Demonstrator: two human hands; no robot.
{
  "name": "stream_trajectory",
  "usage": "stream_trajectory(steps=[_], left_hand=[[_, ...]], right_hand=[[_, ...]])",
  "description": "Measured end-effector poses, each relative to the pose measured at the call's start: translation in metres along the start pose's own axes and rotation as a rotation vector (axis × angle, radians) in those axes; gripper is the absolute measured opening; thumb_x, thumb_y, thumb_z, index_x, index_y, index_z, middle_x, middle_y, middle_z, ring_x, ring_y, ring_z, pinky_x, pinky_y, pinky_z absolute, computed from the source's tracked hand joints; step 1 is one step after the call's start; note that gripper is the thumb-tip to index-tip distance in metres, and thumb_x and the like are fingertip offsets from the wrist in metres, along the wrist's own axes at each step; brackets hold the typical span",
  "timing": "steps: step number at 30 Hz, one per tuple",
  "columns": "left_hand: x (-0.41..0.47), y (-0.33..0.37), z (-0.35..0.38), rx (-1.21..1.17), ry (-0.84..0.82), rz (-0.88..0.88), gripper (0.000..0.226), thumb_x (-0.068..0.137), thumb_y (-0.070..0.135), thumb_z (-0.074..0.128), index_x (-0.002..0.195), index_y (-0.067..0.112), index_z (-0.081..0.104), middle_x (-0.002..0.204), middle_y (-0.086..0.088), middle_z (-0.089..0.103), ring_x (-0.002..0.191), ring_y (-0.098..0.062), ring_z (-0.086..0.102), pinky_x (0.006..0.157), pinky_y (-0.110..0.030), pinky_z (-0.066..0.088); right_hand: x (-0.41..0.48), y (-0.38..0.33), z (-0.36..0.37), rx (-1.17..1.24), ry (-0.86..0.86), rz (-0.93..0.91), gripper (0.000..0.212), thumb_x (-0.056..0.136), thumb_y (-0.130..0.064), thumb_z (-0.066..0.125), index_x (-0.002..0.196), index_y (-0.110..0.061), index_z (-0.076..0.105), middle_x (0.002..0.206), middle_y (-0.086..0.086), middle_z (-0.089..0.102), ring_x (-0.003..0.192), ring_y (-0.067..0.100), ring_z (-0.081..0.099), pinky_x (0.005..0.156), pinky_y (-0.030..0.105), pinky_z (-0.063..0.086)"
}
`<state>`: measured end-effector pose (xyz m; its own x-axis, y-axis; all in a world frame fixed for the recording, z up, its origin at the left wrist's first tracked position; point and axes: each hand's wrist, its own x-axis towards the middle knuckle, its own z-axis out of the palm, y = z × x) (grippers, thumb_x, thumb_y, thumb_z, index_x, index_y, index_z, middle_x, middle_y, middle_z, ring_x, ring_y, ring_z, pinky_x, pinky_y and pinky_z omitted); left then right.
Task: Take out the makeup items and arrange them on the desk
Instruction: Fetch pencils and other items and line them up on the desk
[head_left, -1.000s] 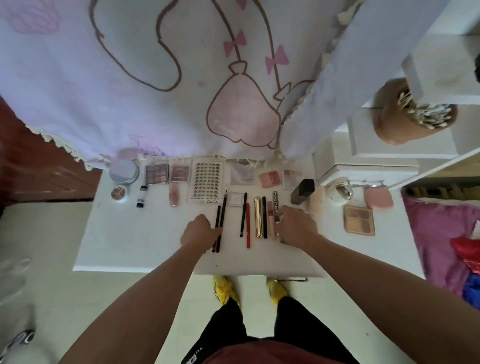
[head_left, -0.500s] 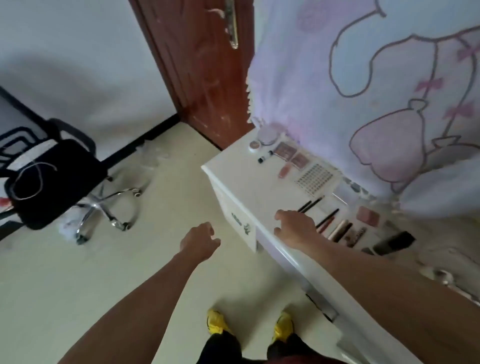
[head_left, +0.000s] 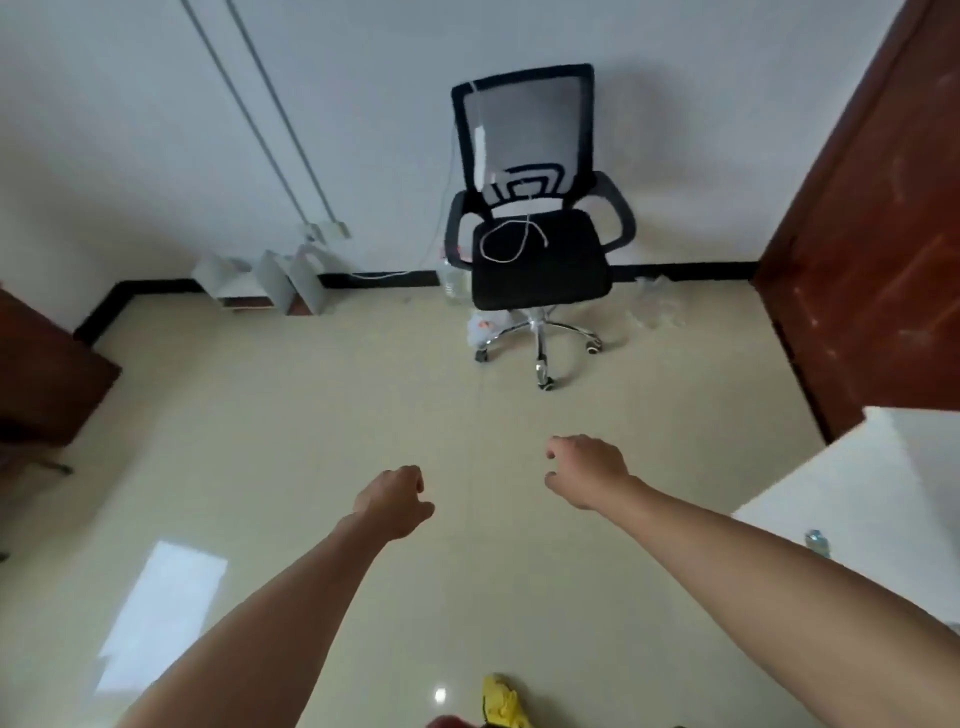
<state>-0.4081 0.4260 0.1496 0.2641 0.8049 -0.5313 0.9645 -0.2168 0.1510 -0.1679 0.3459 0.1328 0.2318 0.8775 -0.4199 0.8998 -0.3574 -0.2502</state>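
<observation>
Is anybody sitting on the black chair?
No, the chair has only a white cord lying on its seat.

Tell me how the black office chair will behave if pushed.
The office chair would probably roll easily: it stands on casters on smooth floor. Its mesh back suggests it is fairly light. The loose white cable on the seat may slide off.

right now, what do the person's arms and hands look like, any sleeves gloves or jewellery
The left hand and the right hand are bare, with no gloves. Both forearms are uncovered right to the picture's edge: no sleeve, watch or bracelet shows. The picture is too soft to tell whether there is a ring. The only clothing clearly in sight is a yellow shoe at the bottom.
</observation>
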Motion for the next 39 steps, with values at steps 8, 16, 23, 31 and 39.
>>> stream_trajectory(steps=[8,16,23,31,39], left_hand=[[0.018,-0.197,-0.053,-0.193,0.06,-0.292,0.037,0.089,0.036,0.061,0.12,0.018,0.054,0.117,-0.005,0.06,0.102,-0.023,0.059,0.074,-0.027,0.041],[0.09,-0.309,-0.097,-0.347,0.066,-0.461,0.041,0.088,0.034,0.062,0.125,0.017,0.053,0.119,-0.007,0.058,0.102,-0.024,0.06,0.073,-0.028,0.042],[0.153,-0.404,-0.174,-0.477,0.154,-0.631,0.039,0.089,0.036,0.062,0.123,0.018,0.052,0.12,-0.006,0.057,0.1,-0.022,0.059,0.078,-0.03,0.047],[0.182,-0.525,-0.2,-0.561,0.137,-0.816,0.04,0.09,0.038,0.061,0.125,0.019,0.052,0.121,-0.005,0.057,0.101,-0.022,0.058,0.075,-0.029,0.046],[0.244,-0.711,-0.263,-0.604,0.145,-0.83,0.041,0.089,0.034,0.064,0.123,0.015,0.054,0.121,-0.007,0.059,0.103,-0.024,0.059,0.08,-0.029,0.048]], right_hand=[[0.096,-0.211,0.004,-0.159,-0.103,-0.299,0.035,0.089,-0.031,0.054,0.123,-0.022,0.056,0.125,0.004,0.061,0.111,0.027,0.059,0.084,0.031,0.044],[0.236,-0.354,-0.004,-0.308,-0.165,-0.443,0.039,0.09,-0.029,0.052,0.129,-0.024,0.053,0.129,0.003,0.059,0.116,0.027,0.056,0.085,0.032,0.042],[0.353,-0.508,-0.035,-0.382,-0.191,-0.599,0.039,0.089,-0.025,0.051,0.129,-0.023,0.054,0.129,0.004,0.059,0.116,0.026,0.057,0.088,0.032,0.043],[0.428,-0.686,-0.02,-0.511,-0.251,-0.821,0.043,0.09,-0.028,0.051,0.133,-0.025,0.052,0.132,0.003,0.058,0.119,0.026,0.056,0.091,0.032,0.042],[0.507,-0.871,0.01,-0.568,-0.254,-0.816,0.044,0.09,-0.028,0.053,0.134,-0.026,0.053,0.131,0.002,0.059,0.118,0.025,0.056,0.089,0.032,0.043]])
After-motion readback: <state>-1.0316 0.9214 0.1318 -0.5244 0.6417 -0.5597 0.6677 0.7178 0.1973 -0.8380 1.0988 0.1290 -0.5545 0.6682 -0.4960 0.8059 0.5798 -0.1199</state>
